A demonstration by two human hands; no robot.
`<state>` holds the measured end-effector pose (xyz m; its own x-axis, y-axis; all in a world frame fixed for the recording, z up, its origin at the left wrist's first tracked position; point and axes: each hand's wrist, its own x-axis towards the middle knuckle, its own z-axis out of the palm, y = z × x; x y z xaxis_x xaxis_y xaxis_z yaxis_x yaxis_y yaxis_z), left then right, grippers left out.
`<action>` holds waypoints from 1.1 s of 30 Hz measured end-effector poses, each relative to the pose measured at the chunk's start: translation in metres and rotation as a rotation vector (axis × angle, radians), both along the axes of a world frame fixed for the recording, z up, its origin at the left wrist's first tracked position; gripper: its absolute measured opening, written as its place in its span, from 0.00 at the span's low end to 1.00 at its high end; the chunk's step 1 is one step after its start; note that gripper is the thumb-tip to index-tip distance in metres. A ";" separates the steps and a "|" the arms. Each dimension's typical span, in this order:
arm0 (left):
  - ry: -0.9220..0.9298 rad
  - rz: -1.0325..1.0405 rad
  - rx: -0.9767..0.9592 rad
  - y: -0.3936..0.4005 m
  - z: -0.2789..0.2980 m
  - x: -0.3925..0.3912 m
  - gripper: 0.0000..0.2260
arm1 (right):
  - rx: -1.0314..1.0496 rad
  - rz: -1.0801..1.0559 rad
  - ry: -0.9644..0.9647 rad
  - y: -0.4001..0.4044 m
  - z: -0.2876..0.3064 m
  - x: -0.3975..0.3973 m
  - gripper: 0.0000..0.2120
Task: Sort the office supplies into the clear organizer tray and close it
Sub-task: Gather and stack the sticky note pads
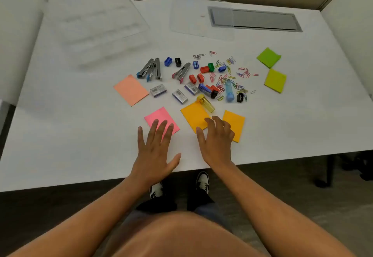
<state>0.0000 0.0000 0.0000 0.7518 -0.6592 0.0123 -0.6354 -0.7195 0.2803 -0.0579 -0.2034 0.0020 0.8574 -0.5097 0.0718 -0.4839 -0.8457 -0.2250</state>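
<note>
Nearest, the left hand [154, 151] lies flat with fingers spread, fingertips over the pink sticky-note pad [161, 118]; the right hand [215, 141], fingers loosely bent and holding nothing, rests on the orange sticky-note pad [193, 116]. Beyond lie staple boxes [158, 90], staplers [151, 69], sharpeners [204, 69] and scattered paper clips [230, 77]. Farthest, the clear organizer tray [94, 24] sits empty at the bench's [60, 135] far left, its lid [201, 18] apart. Probably best: slide each pad to the edge, pinch it whole, and carry pads first, loose clips last.
</note>
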 end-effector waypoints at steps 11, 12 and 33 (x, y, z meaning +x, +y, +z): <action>0.598 0.226 -0.562 -0.038 0.034 -0.009 0.24 | 0.767 -0.372 -0.185 -0.009 0.028 0.022 0.16; 0.669 0.299 -0.590 -0.042 0.037 -0.008 0.25 | 0.851 -0.404 -0.221 -0.006 0.035 0.015 0.15; 1.407 0.663 -0.951 -0.050 0.036 -0.006 0.21 | 0.394 -0.117 0.059 -0.041 0.033 -0.047 0.23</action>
